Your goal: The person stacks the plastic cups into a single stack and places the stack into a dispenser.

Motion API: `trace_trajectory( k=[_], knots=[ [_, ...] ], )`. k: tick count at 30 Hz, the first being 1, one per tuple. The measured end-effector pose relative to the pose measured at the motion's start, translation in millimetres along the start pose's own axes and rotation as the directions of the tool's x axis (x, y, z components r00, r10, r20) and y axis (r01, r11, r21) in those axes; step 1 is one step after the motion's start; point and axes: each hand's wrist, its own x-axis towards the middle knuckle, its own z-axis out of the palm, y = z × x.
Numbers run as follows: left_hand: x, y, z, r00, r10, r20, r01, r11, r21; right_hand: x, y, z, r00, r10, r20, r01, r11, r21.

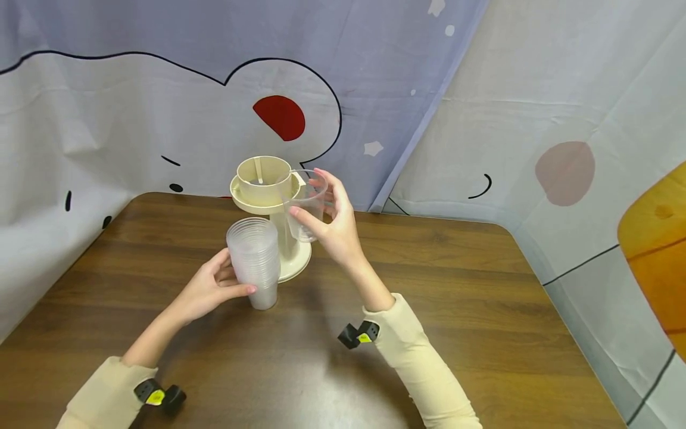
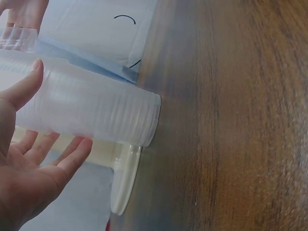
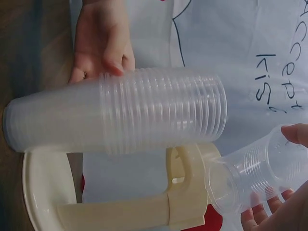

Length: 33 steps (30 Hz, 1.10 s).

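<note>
A tall stack of clear plastic cups stands upright in front of a cream-coloured cup stand, its bottom close to the tabletop. My left hand holds this stack low down, the thumb on one side and the fingers round the other, as the left wrist view also shows. My right hand grips a clear plastic cup between thumb and fingers. That cup is raised, slightly tilted, at the right side of the stand's round top. In the right wrist view the cup overlaps the stand's top.
The brown wooden table lies under everything, with rounded far corners. Behind it hangs a printed curtain with cartoon shapes, close to the table's far edge. The stand has a column and a wide round base.
</note>
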Motion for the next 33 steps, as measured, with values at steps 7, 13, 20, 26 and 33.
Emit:
trace_trajectory(
  k=[7,13,20,26,33],
  knots=[
    [-0.5,2.3,-0.1,1.0,-0.015,0.005,0.015,1.0,-0.004,2,-6,5.4,0.998,-0.021,0.052,0.019,0.999,0.031],
    [-0.5,3.0,0.0,1.0,-0.022,0.007,0.022,1.0,-0.003,0,-11,8.9,0.997,-0.055,0.06,0.052,0.998,0.046],
    [-1.0,4.0,0.3,1.0,-0.009,0.008,0.009,1.0,-0.008,-1,-15,10.4,0.994,-0.092,0.066,0.089,0.995,0.054],
    [-0.8,3.9,0.6,1.0,-0.014,0.005,0.014,1.0,0.004,0,-19,10.8,0.991,-0.114,0.074,0.11,0.992,0.06],
    [0.1,2.0,0.6,1.0,-0.019,0.004,0.019,1.0,0.013,1,-21,14.8,0.986,-0.142,0.087,0.134,0.987,0.094]
  ],
)
